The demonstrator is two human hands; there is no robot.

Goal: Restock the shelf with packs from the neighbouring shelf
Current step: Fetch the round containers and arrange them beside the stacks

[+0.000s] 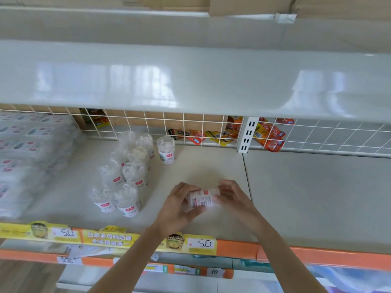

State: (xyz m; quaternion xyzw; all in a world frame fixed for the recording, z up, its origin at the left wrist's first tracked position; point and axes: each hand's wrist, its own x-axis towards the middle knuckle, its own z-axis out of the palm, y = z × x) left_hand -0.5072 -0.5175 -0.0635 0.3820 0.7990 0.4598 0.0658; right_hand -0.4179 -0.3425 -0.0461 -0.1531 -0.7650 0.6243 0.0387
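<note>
Clear plastic tub (202, 200) with a white barcode label, cylindrical, lying on its side in both my hands, held just above the shelf board (211, 166). Long axis runs left-right, roughly parallel to the shelf's front edge; barcode faces up at me. My left hand (179, 206) wraps one end, fingers curled round it from below and the side. My right hand (230, 195) pinches the other end, the clear-looking one, with fingertips. Both gripping the tub.

To the left, a cluster of tubs (124, 176), same kind, standing upright in two rough rows, clear tops, white labels with a red logo. One lone tub (166, 150) stands apart near the back. Open board between the cluster and my hands, and more behind them up to the lone tub.

Board is smooth, pale, matte. A seam (246, 176) runs front to back just right of my hands; the right-hand board (317, 197) beyond it is bare. White wire grid (169, 127) closes the back, with orange and yellow sachets (268, 136) behind it. Blurred white wrapped packs (25, 155) are stacked far left. A glossy white shelf (190, 81) overhangs above. The front lip carries a yellow and orange price strip (201, 244).
</note>
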